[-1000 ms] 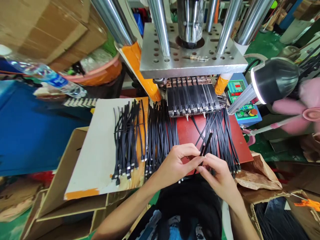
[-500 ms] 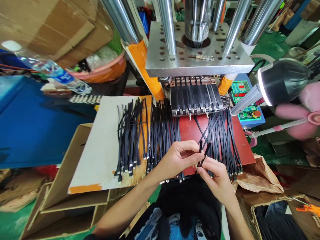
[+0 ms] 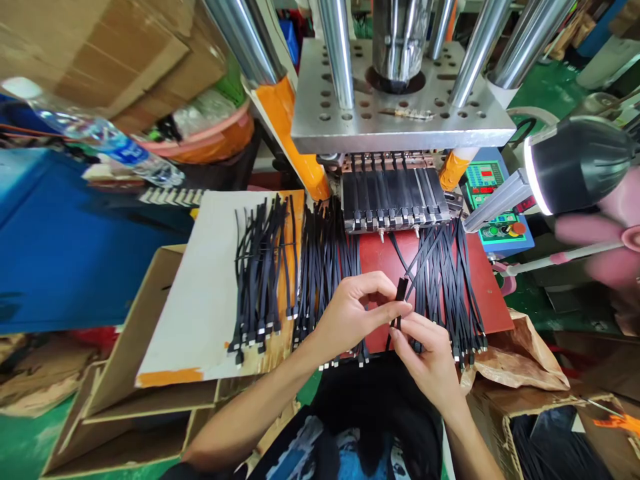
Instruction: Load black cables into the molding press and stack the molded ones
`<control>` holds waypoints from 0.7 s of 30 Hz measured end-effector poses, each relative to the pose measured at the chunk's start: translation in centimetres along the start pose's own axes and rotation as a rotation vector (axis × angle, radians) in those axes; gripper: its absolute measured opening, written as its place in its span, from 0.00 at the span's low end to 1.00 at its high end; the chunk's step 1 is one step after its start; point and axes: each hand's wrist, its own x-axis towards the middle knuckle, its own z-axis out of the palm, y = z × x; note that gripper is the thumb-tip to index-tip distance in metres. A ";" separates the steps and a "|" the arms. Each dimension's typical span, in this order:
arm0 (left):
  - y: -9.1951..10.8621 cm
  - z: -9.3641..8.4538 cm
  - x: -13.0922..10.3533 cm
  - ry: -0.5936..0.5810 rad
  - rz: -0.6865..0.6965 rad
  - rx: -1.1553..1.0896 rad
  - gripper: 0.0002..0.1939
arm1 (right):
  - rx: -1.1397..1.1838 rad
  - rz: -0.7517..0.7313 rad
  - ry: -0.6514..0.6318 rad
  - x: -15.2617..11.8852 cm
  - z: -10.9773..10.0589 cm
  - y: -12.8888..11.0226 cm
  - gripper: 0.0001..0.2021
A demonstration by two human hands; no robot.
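Just in front of my body, my left hand (image 3: 357, 312) pinches flat black cable ends (image 3: 401, 289) between thumb and fingers. Close beside it, my right hand (image 3: 429, 348) closes on the lower part of the same black pieces. Under and behind the hands lie flat black cables with metal plugs: one bundle (image 3: 327, 260) left of the hands, another (image 3: 445, 280) to the right on the red board (image 3: 376, 257). A further bundle (image 3: 257, 273) rests on the white and wood board. Several cables sit side by side in the black fixture (image 3: 395, 193) under the press.
The press plate (image 3: 400, 130) on steel columns stands over the fixture. At right are a control box (image 3: 500, 200), a black lamp (image 3: 575, 167) and a pink fan (image 3: 620, 233). A plastic bottle (image 3: 120, 147) lies at left; cardboard boxes (image 3: 135, 333) stand below the board.
The two black ends, spread apart before, are now together between my fingers. My hands have shifted only slightly. The view has moved a little.
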 end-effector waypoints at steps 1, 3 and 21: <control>0.2 -0.1 0.2 0.005 0.004 0.022 0.18 | -0.003 0.008 -0.003 0.0 0.2 0.2 0.13; 0.7 -0.5 1.1 0.018 0.023 0.081 0.19 | -0.012 0.050 -0.041 -0.1 0.8 0.8 0.13; -1.7 -2.5 17.6 0.168 0.392 0.706 0.15 | -0.155 -0.112 -0.236 24.2 -14.3 3.0 0.28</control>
